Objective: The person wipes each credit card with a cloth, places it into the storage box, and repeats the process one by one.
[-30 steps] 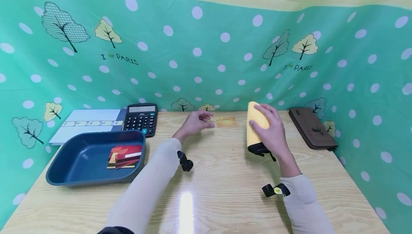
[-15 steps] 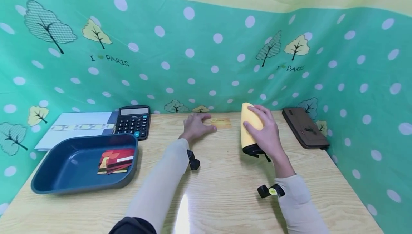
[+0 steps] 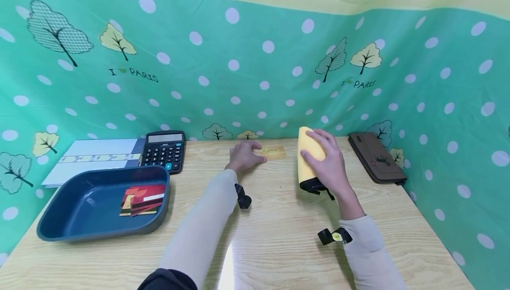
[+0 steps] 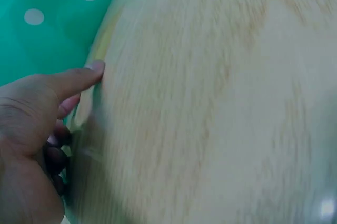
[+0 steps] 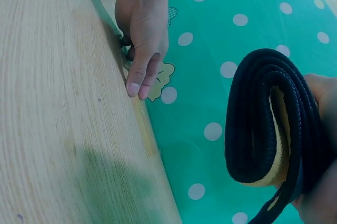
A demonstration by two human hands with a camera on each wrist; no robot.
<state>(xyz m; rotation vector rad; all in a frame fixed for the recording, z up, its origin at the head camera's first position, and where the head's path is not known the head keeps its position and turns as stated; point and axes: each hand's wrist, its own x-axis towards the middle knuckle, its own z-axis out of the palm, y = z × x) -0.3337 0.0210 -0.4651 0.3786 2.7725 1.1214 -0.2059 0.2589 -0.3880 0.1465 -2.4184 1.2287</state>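
A yellow card (image 3: 274, 152) lies flat near the table's back edge. My left hand (image 3: 244, 156) is at its left end, thumb at the near edge and fingers at the far edge, seeming to pinch it. The left wrist view shows the thumb (image 4: 79, 81) low against the tabletop, the other fingers bent and partly hidden behind it. My right hand (image 3: 330, 161) grips a rolled-up yellow towel (image 3: 304, 157) with black edging, upright and tilted slightly. The right wrist view shows the towel's black layered end (image 5: 258, 119), with a strap-like tail hanging from it.
A blue tray (image 3: 79, 232) with several red and gold cards (image 3: 143, 199) stands at the left. Behind it are a black calculator (image 3: 163, 152) and a white-and-blue folder (image 3: 93, 152). A brown zipped case (image 3: 376, 157) lies at the right. A green dotted curtain (image 3: 255, 73) borders the table.
My left hand has reached right and come down to the left end of the yellow card. The right hand keeps its hold on the towel. The head view has shifted slightly.
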